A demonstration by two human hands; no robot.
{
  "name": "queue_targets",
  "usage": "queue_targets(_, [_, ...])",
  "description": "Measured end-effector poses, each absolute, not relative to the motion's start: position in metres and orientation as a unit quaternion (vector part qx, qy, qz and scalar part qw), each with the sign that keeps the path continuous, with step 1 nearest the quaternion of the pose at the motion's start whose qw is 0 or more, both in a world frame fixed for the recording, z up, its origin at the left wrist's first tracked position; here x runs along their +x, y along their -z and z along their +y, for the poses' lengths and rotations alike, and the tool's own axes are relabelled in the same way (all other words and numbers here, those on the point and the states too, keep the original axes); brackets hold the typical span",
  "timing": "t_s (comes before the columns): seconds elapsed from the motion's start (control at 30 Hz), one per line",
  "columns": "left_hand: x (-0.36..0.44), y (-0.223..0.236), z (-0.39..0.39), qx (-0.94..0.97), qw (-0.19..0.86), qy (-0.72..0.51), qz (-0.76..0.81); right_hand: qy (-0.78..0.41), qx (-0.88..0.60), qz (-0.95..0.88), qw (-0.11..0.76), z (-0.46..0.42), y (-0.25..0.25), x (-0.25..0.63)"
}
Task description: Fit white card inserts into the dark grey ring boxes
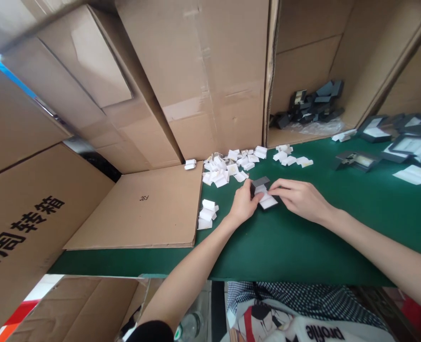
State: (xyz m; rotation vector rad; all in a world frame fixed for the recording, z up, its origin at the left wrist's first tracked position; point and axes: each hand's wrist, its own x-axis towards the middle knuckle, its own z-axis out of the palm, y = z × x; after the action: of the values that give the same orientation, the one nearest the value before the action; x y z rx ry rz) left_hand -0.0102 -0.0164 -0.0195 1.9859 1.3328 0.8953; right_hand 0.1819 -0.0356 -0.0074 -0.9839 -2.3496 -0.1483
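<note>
A small dark grey box [261,181] with its lid raised is held above the green table [289,254]. White folded card [268,201] lines its inside. My left hand [244,202] wraps round the box's left side, thumb at the near edge. From the right, my right hand [301,198] brings thumb and forefinger together on the white card. Its other fingers are bent, and the fingertips partly hide the card's edge.
Folded white card pieces [219,168] lie heaped behind my hands, with a smaller stack [207,213] at the left. A flat cardboard sheet [135,209] covers the table's left part. More dark boxes [374,129] sit at the right, others inside an open carton [317,102].
</note>
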Motion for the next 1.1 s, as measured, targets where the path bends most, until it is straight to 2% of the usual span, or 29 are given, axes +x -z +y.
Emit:
queue_targets(0.07, [-0.012, 0.020, -0.014, 0.741, 0.307, -0.349, 0.485, 0.057, -0.352, -0.881, 0.310, -0.034, 0.009, 0.184])
queue_targets(0.27, [-0.011, 0.023, -0.011, 0.720, 0.298, -0.386, 0.495, 0.043, -0.355, -0.900, 0.247, -0.038, 0.010, 0.177])
queue_targets(0.5, [-0.011, 0.023, -0.012, 0.719, 0.297, -0.382, 0.499, 0.028, -0.397, -0.874, 0.278, -0.037, 0.009, 0.178])
queue_targets(0.73, [-0.011, 0.020, -0.013, 0.728, 0.286, -0.387, 0.488, 0.083, -0.438, -0.869, 0.217, -0.044, 0.011, 0.164])
queue_targets(0.83, [-0.011, 0.018, -0.013, 0.730, 0.285, -0.382, 0.490, 0.038, -0.408, -0.875, 0.256, -0.041, 0.010, 0.167])
queue_targets(0.93, [-0.012, 0.017, -0.013, 0.740, 0.288, -0.363, 0.487, -0.004, -0.380, -0.854, 0.355, -0.027, 0.009, 0.184])
queue_targets(1.0, [-0.012, 0.017, -0.013, 0.745, 0.293, -0.356, 0.482, 0.016, -0.412, -0.814, 0.409, -0.014, 0.011, 0.200])
queue_targets(1.1, [-0.013, 0.015, -0.012, 0.746, 0.307, -0.351, 0.475, 0.070, -0.502, -0.768, 0.390, 0.008, 0.020, 0.227])
